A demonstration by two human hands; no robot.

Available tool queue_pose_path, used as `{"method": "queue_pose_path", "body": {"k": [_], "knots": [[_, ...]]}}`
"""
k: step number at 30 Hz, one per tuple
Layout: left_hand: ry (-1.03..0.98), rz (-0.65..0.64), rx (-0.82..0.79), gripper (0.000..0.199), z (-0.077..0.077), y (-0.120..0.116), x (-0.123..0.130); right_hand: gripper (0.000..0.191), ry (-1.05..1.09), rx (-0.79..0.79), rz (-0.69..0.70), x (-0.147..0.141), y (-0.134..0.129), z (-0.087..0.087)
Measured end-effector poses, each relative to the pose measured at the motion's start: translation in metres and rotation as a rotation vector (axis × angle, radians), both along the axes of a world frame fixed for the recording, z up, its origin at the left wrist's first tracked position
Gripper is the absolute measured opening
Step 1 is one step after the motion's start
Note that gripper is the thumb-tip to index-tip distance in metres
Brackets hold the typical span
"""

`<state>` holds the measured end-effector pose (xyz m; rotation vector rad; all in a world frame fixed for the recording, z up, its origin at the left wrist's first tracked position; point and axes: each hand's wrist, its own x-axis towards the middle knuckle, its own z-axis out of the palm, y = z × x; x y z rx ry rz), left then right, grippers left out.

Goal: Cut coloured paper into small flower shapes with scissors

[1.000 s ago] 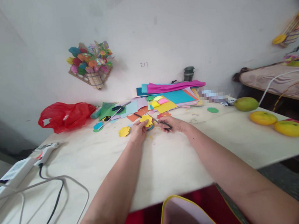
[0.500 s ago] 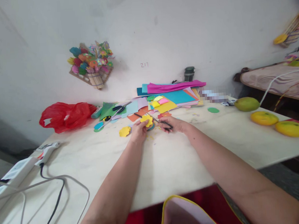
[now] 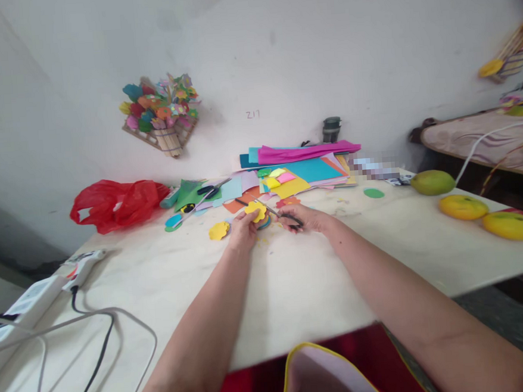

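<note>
Between the fingers of my left hand point(image 3: 243, 230) is a yellow paper flower point(image 3: 256, 211) with a scalloped edge. My right hand point(image 3: 306, 218) grips a pair of scissors point(image 3: 295, 220) by its dark handles, and the blades point left toward the flower's right edge. Whether the blades touch the paper I cannot tell. Another yellow flower cutout point(image 3: 219, 230) lies just left of my left hand. Below the held flower, a blue round piece point(image 3: 264, 223) shows in part. Small yellow scraps point(image 3: 263, 241) are scattered on the table under my hands.
Colored paper sheets point(image 3: 316, 171) are piled behind my hands, with a second pair of scissors point(image 3: 211, 190) to their left. A red plastic bag point(image 3: 116, 206) sits at left, above a power strip point(image 3: 31, 301) with cables. Mangoes point(image 3: 463, 207) lie at right near a green paper circle point(image 3: 373, 193).
The scissor handles look closer together than before, with my right hand squeezed on them. The flower stays in my left hand in nearly the same spot.
</note>
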<state>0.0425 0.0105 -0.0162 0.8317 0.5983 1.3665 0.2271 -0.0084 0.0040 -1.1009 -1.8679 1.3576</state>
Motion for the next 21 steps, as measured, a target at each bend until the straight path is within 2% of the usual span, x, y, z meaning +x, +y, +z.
{"method": "queue_pose_path", "body": {"k": [12,21], "knots": [[-0.01,0.016,-0.019,0.021,0.0028,-0.0017,0.0006,0.019,0.065,-0.072,0.022,0.003,0.0049,-0.0044],[0.01,0.0,-0.021,0.021,0.0009,-0.0013,-0.0009,0.026,0.046,0.001,0.003,0.0019,-0.0005,0.0043]]}}
